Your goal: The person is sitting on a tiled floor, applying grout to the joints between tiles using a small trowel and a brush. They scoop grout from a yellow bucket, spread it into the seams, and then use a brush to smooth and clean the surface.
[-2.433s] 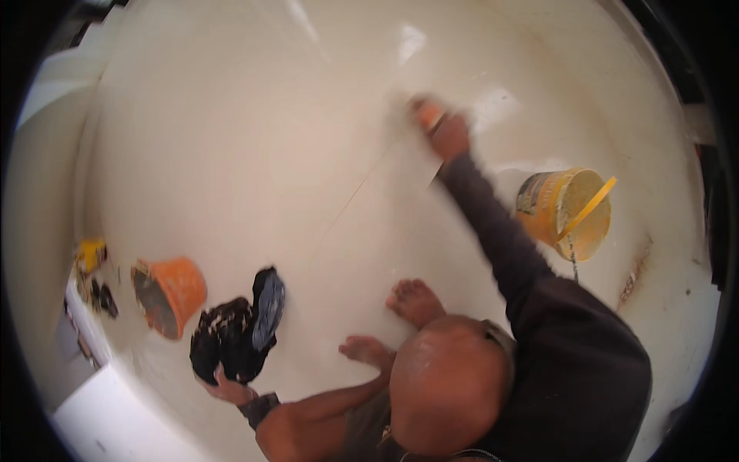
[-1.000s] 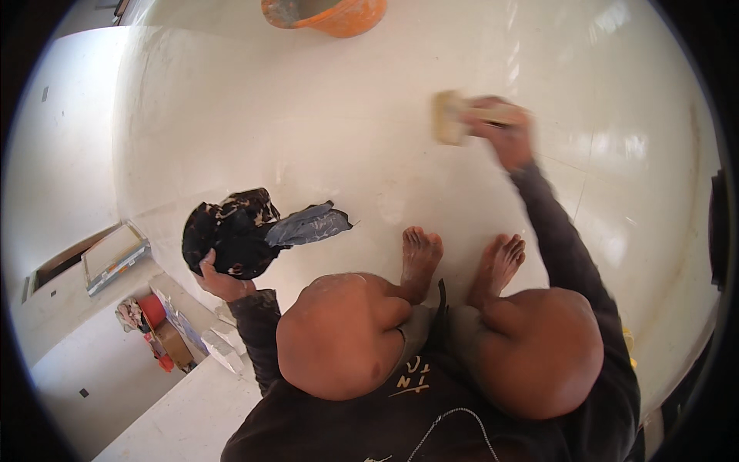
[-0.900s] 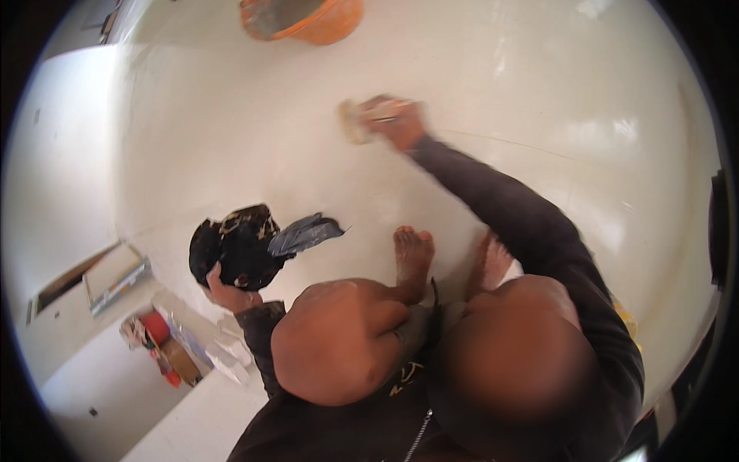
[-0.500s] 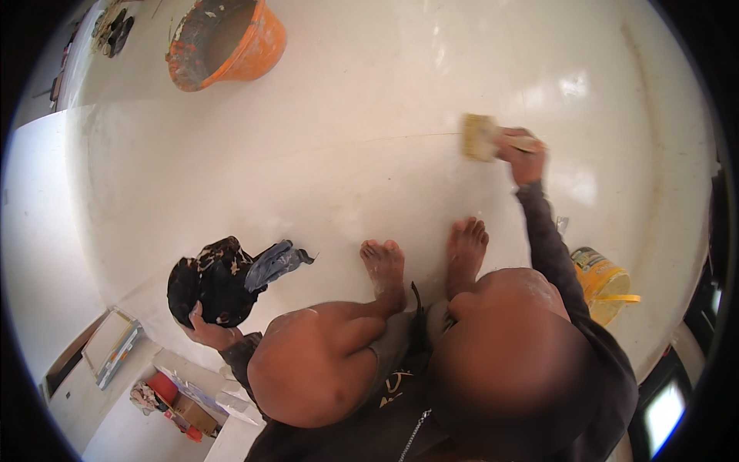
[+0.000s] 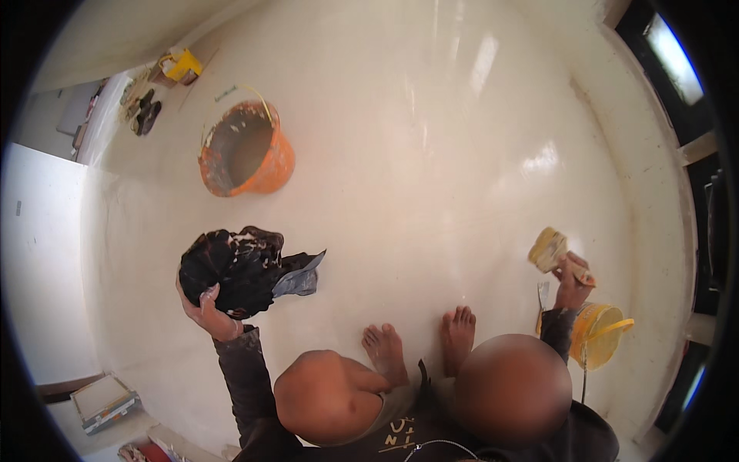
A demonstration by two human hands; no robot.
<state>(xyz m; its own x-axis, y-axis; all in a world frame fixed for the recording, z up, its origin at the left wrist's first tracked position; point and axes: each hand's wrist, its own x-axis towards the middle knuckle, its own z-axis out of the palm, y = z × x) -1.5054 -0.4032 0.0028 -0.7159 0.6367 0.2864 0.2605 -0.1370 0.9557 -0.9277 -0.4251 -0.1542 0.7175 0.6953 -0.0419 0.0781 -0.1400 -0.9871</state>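
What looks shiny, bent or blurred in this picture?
Head view: white glare streaks the glossy cream floor; head view: the cream wall on the right bows along the black rim; head view: the person's bare right knee is smeared, while the black, cream-smeared bundle in the left hand looks clearer.

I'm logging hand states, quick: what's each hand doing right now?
Left hand: closed on the edge of a crumpled black bundle.
Right hand: closed around a wide brush, gripping its handle.
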